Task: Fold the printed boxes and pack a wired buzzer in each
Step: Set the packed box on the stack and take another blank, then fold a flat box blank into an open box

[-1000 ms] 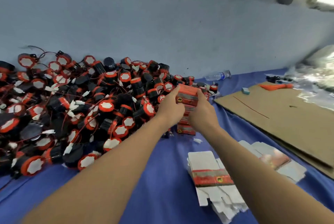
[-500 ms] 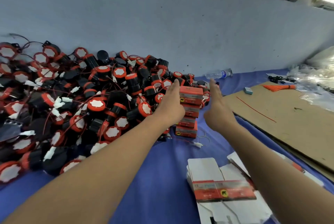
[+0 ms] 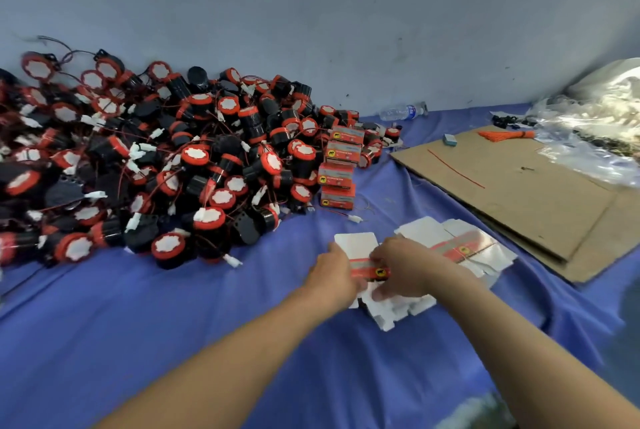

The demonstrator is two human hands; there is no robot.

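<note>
Black-and-red buzzers (image 3: 156, 165), red printed boxes (image 3: 341, 169), blue cloth (image 3: 173, 324), brown cardboard (image 3: 519, 193).

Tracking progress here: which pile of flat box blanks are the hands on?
The nearer pile, under the left hand and right hand; the other pile lies farther right, toward the cardboard.

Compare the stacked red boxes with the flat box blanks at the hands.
The stacked boxes are folded shut; the flat blanks are unfolded sheets. The stacked boxes stand four high against the buzzer pile; the flat blanks lie on the cloth. The stacked boxes are untouched; the left hand and right hand are on the flat blanks. Both show red print with a yellow mark.
</note>
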